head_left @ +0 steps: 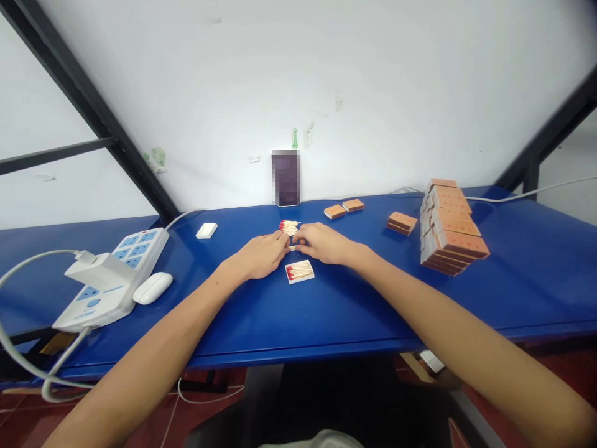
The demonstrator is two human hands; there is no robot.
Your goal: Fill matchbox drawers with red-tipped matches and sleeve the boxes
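The loose matches lie in a small heap about midway between the bench's left and right ends, just beyond my fingertips, red heads toward the left end. I judge each stick very light, thin and stiff, liable to snap if bent and to roll on the smooth bench; the bare wooden shaft is the place to pinch, clear of the heads. A slim pale piece shows between my left grip and right grip; the fingers of both are curled toward it, but I cannot tell whether either has closed on it. Nearer the front edge sits the open tray, holding more matches, heads likewise leftward; its walls look like thin card, light and easily crushed, best taken lightly by opposite sides. Toward the back edge, right of centre, lie two matchboxes, with a small stacked pair farther right and a tall matchbox stack toward the right end. A white block lies left of centre toward the back edge; a power strip and white case occupy the left end.
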